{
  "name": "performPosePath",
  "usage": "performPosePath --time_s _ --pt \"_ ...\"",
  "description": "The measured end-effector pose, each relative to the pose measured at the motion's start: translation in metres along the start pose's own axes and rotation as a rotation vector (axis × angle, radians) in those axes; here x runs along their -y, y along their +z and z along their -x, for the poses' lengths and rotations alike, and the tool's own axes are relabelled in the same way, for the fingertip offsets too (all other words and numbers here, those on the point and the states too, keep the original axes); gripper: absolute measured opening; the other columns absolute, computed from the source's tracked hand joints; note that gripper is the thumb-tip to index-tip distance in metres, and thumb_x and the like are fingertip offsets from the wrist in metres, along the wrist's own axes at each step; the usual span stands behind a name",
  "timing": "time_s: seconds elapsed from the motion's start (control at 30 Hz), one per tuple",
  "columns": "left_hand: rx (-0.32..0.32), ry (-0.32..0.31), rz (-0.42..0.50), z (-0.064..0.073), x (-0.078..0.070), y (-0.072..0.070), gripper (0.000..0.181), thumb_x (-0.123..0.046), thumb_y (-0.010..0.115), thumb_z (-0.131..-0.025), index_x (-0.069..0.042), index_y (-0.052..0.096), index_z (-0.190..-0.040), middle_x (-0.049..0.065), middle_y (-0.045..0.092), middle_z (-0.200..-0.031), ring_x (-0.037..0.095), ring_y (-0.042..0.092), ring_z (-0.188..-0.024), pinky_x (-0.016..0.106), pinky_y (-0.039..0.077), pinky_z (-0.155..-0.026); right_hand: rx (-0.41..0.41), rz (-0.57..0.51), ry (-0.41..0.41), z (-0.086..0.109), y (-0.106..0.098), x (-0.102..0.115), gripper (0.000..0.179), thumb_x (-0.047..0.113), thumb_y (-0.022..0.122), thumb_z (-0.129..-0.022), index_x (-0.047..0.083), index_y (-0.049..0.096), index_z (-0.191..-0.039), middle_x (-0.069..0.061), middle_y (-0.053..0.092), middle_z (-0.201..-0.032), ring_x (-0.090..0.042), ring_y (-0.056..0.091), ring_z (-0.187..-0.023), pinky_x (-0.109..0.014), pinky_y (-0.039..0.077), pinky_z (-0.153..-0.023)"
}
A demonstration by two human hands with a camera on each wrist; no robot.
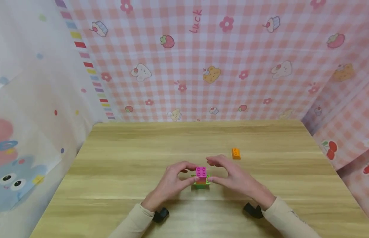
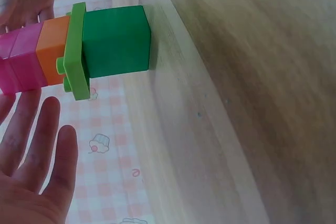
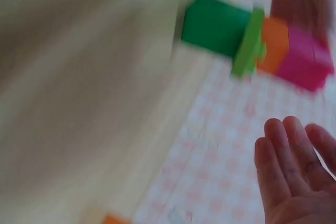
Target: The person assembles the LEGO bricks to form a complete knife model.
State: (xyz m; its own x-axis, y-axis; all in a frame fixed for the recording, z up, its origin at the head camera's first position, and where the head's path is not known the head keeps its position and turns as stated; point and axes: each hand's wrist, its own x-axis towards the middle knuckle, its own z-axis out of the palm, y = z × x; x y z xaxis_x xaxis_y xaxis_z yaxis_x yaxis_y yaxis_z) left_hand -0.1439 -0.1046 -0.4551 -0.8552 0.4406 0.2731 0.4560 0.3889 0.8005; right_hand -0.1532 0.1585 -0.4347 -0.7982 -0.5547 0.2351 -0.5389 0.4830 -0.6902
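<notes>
A stack of toy building bricks stands upright on the table, with a dark green brick (image 2: 118, 40) at the bottom. Above it come a wider light green plate (image 2: 77, 56), an orange brick (image 2: 52, 51) and pink bricks (image 1: 201, 171) at the top, where a seam shows. My left hand (image 1: 173, 180) pinches the upper pink part between thumb and fingers. On the other side, my right hand (image 1: 236, 175) is held close to the stack, thumb and fingers spread apart, with nothing in its grasp. The right wrist view is blurred.
A loose orange brick (image 1: 236, 153) lies on the wooden table (image 1: 136, 142), beyond my right hand. Black wrist straps (image 1: 161, 215) show beneath both forearms. A pink checked cloth (image 1: 187, 86) hangs behind the table's far edge.
</notes>
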Motion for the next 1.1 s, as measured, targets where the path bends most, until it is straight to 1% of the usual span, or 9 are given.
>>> performPosePath --time_s 0.17,0.23,0.3,0.47,0.53,0.63,0.73,0.87,1.1 --pt "0.029 -0.012 0.031 -0.001 -0.001 0.002 0.026 -0.018 0.077 -0.093 -0.009 0.069 -0.115 0.0 0.072 -0.114 0.025 0.068 -0.109 0.041 0.057 -0.095 -0.123 0.107 -0.02 0.005 -0.028 -0.024 0.044 0.018 0.081 -0.091 0.007 0.066 -0.131 -0.01 0.067 -0.132 -0.031 0.065 -0.117 -0.053 0.056 -0.095" --pt "0.036 -0.017 0.035 -0.001 -0.001 0.002 0.025 -0.016 0.076 -0.092 -0.009 0.068 -0.115 0.001 0.071 -0.114 0.027 0.067 -0.109 0.041 0.057 -0.095 -0.134 0.139 -0.001 0.005 -0.037 -0.036 0.044 0.015 0.081 -0.091 0.005 0.066 -0.131 -0.014 0.066 -0.134 -0.035 0.064 -0.12 -0.056 0.054 -0.097" --pt "0.039 -0.025 0.038 -0.001 -0.001 0.002 0.025 -0.016 0.076 -0.092 -0.008 0.067 -0.115 0.001 0.071 -0.114 0.029 0.067 -0.11 0.04 0.057 -0.095 -0.106 0.139 0.047 0.002 -0.045 -0.048 0.048 0.015 0.08 -0.092 0.003 0.064 -0.135 -0.017 0.063 -0.139 -0.038 0.059 -0.126 -0.059 0.051 -0.101" --pt "0.048 -0.037 0.049 0.0 0.001 0.001 0.025 -0.017 0.075 -0.093 -0.008 0.067 -0.116 0.001 0.07 -0.114 0.028 0.067 -0.11 0.041 0.057 -0.095 0.042 0.095 0.208 0.0 -0.06 -0.073 0.066 0.03 0.074 -0.098 0.006 0.047 -0.154 -0.018 0.046 -0.158 -0.044 0.042 -0.143 -0.065 0.039 -0.111" --pt "0.052 -0.035 0.05 -0.002 0.001 0.002 0.025 -0.018 0.074 -0.094 -0.009 0.066 -0.116 0.001 0.07 -0.115 0.025 0.066 -0.11 0.041 0.057 -0.095 0.092 0.09 0.254 0.0 -0.064 -0.081 0.071 0.034 0.073 -0.099 0.008 0.042 -0.158 -0.018 0.041 -0.161 -0.045 0.038 -0.146 -0.066 0.036 -0.113" --pt "0.056 -0.029 0.042 -0.004 0.002 0.003 0.025 -0.019 0.073 -0.094 -0.009 0.066 -0.117 0.001 0.07 -0.117 0.02 0.065 -0.111 0.039 0.057 -0.095 0.136 0.095 0.286 -0.001 -0.067 -0.088 0.073 0.034 0.073 -0.099 0.006 0.04 -0.158 -0.021 0.04 -0.16 -0.047 0.04 -0.144 -0.066 0.037 -0.112" --pt "0.058 -0.026 0.028 -0.005 0.002 0.003 0.025 -0.019 0.073 -0.094 -0.009 0.066 -0.116 0.001 0.07 -0.117 0.018 0.065 -0.111 0.036 0.057 -0.095 0.151 0.122 0.286 -0.002 -0.068 -0.093 0.067 0.027 0.073 -0.099 0.0 0.045 -0.153 -0.025 0.049 -0.153 -0.046 0.048 -0.138 -0.063 0.041 -0.11" --pt "0.057 -0.029 0.031 -0.004 0.001 0.002 0.025 -0.019 0.073 -0.094 -0.009 0.066 -0.116 0.001 0.07 -0.117 0.023 0.066 -0.112 0.038 0.057 -0.096 0.133 0.165 0.279 -0.004 -0.065 -0.099 0.053 0.017 0.072 -0.099 -0.006 0.055 -0.144 -0.025 0.061 -0.139 -0.042 0.058 -0.127 -0.06 0.047 -0.106" --pt "0.062 -0.023 0.035 -0.004 -0.001 0.002 0.025 -0.018 0.073 -0.094 -0.008 0.066 -0.116 0.004 0.07 -0.117 0.028 0.066 -0.113 0.039 0.057 -0.095 0.085 0.185 0.303 -0.005 -0.062 -0.098 0.043 0.014 0.069 -0.1 -0.006 0.061 -0.137 -0.023 0.067 -0.13 -0.038 0.064 -0.118 -0.057 0.052 -0.099"
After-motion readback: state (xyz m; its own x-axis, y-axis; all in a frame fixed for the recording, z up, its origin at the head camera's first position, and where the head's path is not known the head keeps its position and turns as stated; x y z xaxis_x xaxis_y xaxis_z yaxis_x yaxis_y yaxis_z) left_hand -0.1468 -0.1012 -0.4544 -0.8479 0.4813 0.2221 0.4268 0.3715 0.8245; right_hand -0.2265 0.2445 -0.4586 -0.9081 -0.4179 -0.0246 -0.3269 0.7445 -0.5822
